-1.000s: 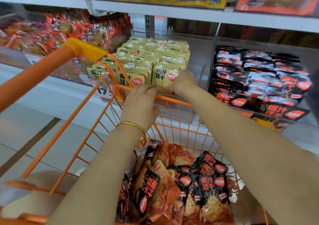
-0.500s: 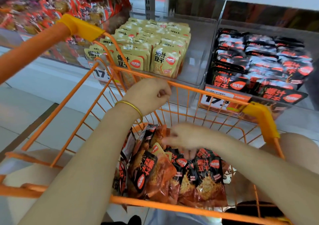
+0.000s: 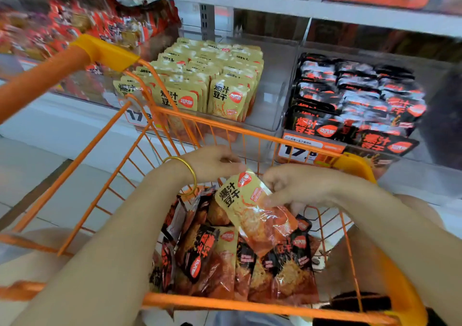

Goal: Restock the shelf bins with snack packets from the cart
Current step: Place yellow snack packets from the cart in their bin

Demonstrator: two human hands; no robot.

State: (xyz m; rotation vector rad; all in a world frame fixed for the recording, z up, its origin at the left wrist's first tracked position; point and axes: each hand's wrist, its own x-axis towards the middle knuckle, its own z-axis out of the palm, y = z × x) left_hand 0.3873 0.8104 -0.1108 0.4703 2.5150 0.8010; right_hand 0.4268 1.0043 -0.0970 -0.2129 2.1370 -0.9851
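Yellow packet [image 3: 255, 209] gripped by right hand [image 3: 297, 188] over cart [image 3: 225, 127]; left hand [image 3: 212, 162] curled, hold unclear.

Right hand [image 3: 295, 188] pinches a yellow packet [image 3: 255, 208] over the orange cart [image 3: 225, 303].

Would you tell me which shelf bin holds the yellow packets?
The middle bin, between the red packets on the left and the black packets on the right.

We found the cart [image 3: 252, 135] before the shelf bins [image 3: 271, 93], packets [image 3: 225, 263] heaped in it, one packet [image 3: 257, 210] above them.
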